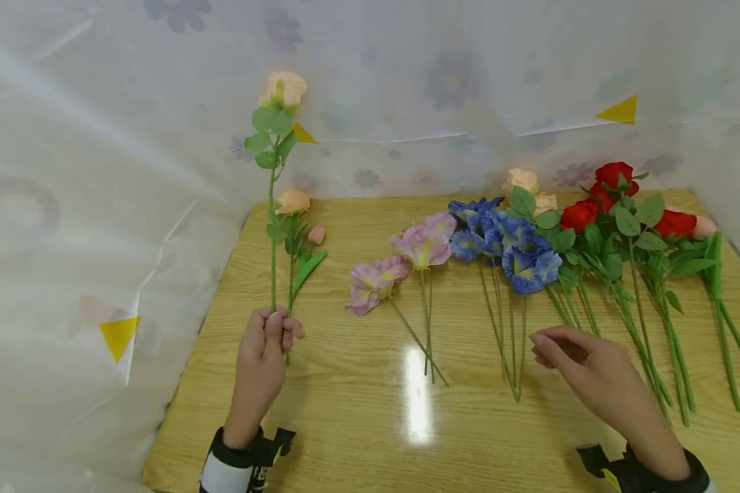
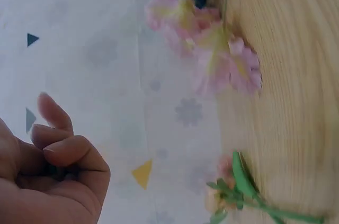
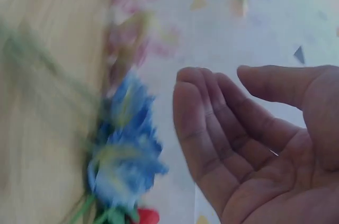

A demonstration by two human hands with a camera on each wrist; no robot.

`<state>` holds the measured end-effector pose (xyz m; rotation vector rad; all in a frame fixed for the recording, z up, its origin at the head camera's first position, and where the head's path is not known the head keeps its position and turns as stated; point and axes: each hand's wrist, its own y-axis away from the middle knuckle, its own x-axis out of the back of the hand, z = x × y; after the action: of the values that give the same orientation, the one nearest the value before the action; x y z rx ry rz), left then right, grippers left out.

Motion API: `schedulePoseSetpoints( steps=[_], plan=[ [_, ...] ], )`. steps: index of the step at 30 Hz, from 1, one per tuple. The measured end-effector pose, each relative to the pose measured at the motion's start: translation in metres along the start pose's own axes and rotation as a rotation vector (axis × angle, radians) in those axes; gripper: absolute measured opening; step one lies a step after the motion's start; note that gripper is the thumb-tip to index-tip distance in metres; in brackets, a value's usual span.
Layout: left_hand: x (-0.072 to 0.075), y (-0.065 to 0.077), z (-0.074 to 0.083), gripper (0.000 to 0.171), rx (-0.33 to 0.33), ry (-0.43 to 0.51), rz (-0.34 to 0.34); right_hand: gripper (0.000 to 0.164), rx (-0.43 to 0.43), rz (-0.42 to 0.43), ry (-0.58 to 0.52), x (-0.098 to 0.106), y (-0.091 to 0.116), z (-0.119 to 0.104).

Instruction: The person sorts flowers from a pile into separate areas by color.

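My left hand (image 1: 263,349) grips the stem of a peach artificial rose (image 1: 286,89), its bloom and green leaves standing upright above the fist. Behind that stem, on the table, lie another peach rose (image 1: 294,201) and a small pink bud (image 1: 316,235) with a long green leaf. In the left wrist view the fingers (image 2: 79,152) curl in over the palm. My right hand (image 1: 592,370) holds nothing, fingers loosely bent, above the table near the stems of the blue flowers (image 1: 512,239). The right wrist view shows its bare palm and the thumb apart from the fingers.
Pink-purple flowers (image 1: 424,246) lie mid-table with thin stems toward me. To the right are red roses (image 1: 613,181), more peach roses (image 1: 523,181) and green stems. A pale sheet (image 1: 407,82) with printed flowers and yellow triangles hangs behind the wooden table (image 1: 358,424).
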<state>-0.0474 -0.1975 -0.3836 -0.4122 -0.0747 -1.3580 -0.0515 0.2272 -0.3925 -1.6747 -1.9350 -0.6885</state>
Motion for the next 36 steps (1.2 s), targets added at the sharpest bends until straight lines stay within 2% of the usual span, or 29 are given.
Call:
schedulePoseSetpoints(
  steps=[3,6,12,15,19,22,24,27,30,33,36],
  plan=[
    [-0.022,0.004,0.011,0.022,-0.056,0.095,-0.14,0.025,0.117,0.035,-0.157,-0.01,-0.003,-0.017],
    [-0.043,0.01,0.021,0.018,-0.083,0.154,-0.264,0.023,0.222,0.038,-0.293,-0.019,-0.006,-0.033],
    [-0.08,0.023,0.031,0.014,-0.152,0.259,-0.448,0.028,0.346,-0.024,-0.425,-0.033,-0.014,-0.062],
    [-0.095,0.026,0.034,0.015,-0.239,0.226,-0.523,0.029,0.37,-0.06,-0.458,-0.043,-0.015,-0.072],
    [-0.114,0.032,0.036,0.015,-0.372,0.114,-0.579,0.023,0.394,-0.075,-0.491,-0.055,-0.014,-0.083],
    [-0.124,0.037,0.037,0.012,-0.416,0.071,-0.604,0.015,0.435,-0.046,-0.477,-0.06,-0.012,-0.088],
    [-0.128,0.039,0.038,0.012,-0.434,0.046,-0.617,0.017,0.446,-0.016,-0.456,-0.061,-0.011,-0.09],
    [-0.129,0.038,0.039,0.014,-0.388,-0.03,-0.625,0.018,0.421,0.024,-0.435,-0.056,-0.01,-0.086],
    [-0.123,0.035,0.036,0.025,-0.291,-0.153,-0.617,0.017,0.378,0.053,-0.393,-0.045,-0.012,-0.075],
    [-0.109,0.03,0.028,0.031,-0.185,-0.3,-0.553,0.018,0.322,0.084,-0.302,-0.03,-0.015,-0.06],
    [-0.089,0.024,0.016,0.031,-0.098,-0.442,-0.45,0.021,0.267,0.128,-0.19,-0.015,-0.018,-0.042]
  ],
)
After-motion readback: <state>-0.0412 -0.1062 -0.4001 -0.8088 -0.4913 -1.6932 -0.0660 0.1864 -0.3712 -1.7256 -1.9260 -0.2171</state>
